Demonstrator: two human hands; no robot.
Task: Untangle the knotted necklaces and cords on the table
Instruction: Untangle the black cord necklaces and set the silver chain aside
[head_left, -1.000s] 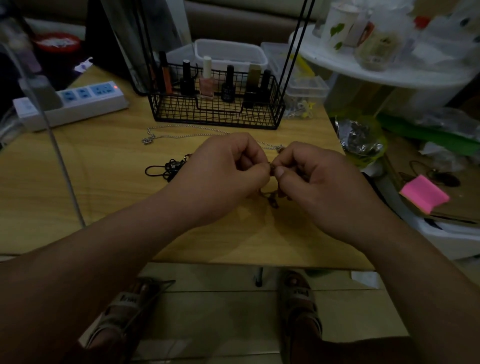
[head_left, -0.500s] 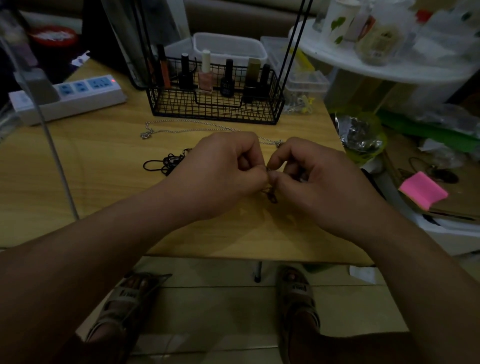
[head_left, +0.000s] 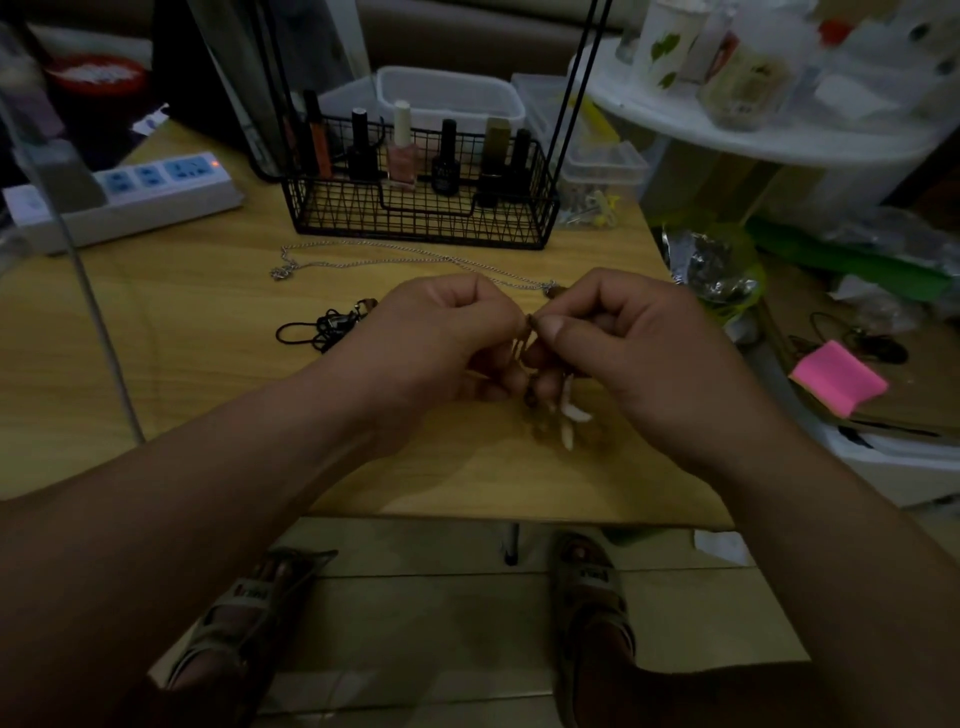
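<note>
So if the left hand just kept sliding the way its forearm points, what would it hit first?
Most likely the right hand: the left hand almost touches it fingertip to fingertip, both pinching the thin brown cord between them.

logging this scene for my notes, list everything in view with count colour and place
table: one, light wood, centre
wire basket: one, black, table's far side
nail polish bottles: about six, black, pink, orange, olive, in the wire basket
silver chain: one, silver, before the wire basket
black cord tangle: one, black, on the table left of centre
beaded cord: one, brown with pale pieces, held above the table
power strip: one, white, table's far left
sticky pad: one, pink, right of the table
sandals: two, pale, on the floor
left hand: one, pinches the beaded cord
right hand: one, pinches the beaded cord
</note>
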